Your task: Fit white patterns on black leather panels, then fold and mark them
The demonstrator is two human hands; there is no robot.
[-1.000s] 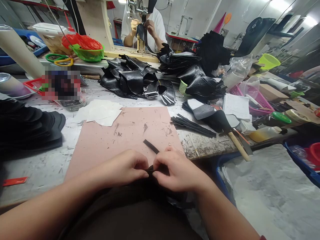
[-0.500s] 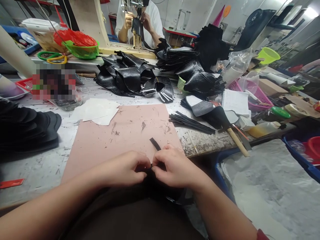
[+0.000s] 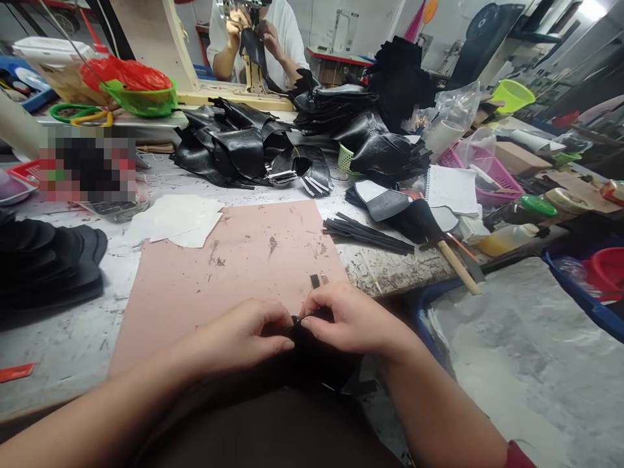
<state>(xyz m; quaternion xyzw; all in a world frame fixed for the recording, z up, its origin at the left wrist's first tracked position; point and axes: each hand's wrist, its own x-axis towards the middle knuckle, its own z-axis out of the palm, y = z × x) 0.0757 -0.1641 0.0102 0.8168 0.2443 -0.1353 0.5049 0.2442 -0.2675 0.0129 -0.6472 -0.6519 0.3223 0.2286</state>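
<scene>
My left hand (image 3: pixel 248 335) and my right hand (image 3: pixel 348 318) meet at the near edge of the pink mat (image 3: pixel 229 273), both pinching a narrow black strip (image 3: pixel 314 281). Only the strip's short tip shows above my right fingers; the rest is hidden between my hands. Below them lies dark black material (image 3: pixel 316 364) in my lap. A bundle of similar black strips (image 3: pixel 365 235) rests on the table to the right of the mat.
Piles of black leather pieces (image 3: pixel 248 149) fill the far table. White paper sheets (image 3: pixel 180 218) lie left of the mat, black soles (image 3: pixel 43 260) at far left. A wooden-handled tool (image 3: pixel 455 266) and bottles sit right. A person works at a sewing machine (image 3: pixel 246 39) behind.
The visible free end of the black strip has shortened and shifted right as my hands worked it. The view has tilted slightly, so the table appears moved left.
</scene>
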